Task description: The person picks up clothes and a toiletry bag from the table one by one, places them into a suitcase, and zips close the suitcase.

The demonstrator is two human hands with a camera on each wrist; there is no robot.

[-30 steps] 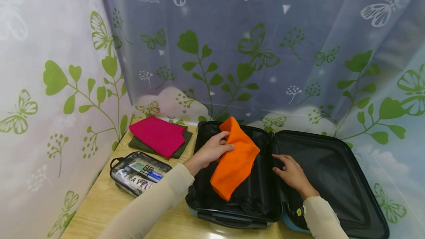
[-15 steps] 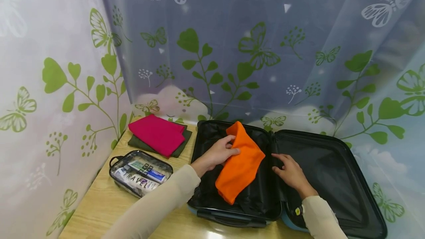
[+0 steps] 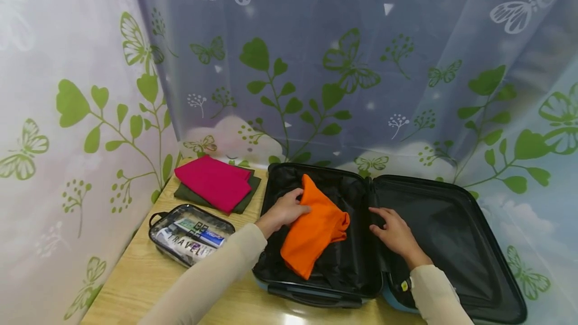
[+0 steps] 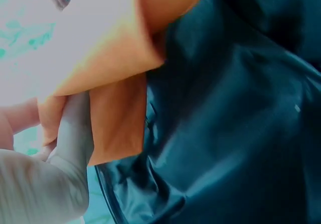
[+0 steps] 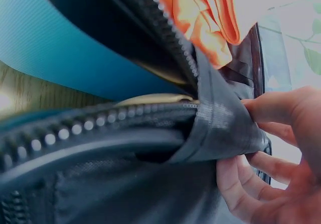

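My left hand pinches the edge of a folded orange garment, held at a slant in the left half of an open black-lined suitcase. In the left wrist view, the thumb lies against the orange garment, and one folded layer hangs beside it. The garment's right corner is bunched. My right hand rests at the hinge side of the suitcase, between its two halves. In the right wrist view, its fingertips touch the black fabric strip that joins the halves.
Left of the suitcase, a folded crimson cloth lies on a dark green one. In front of them is a clear toiletry bag marked TRAVEL. The suitcase's other half lies open at right. A patterned curtain stands behind the wooden table.
My left hand first moved right with the orange garment, then back left and slightly lower. The garment's right corner has folded into a bunch. My right hand has stayed at the hinge.
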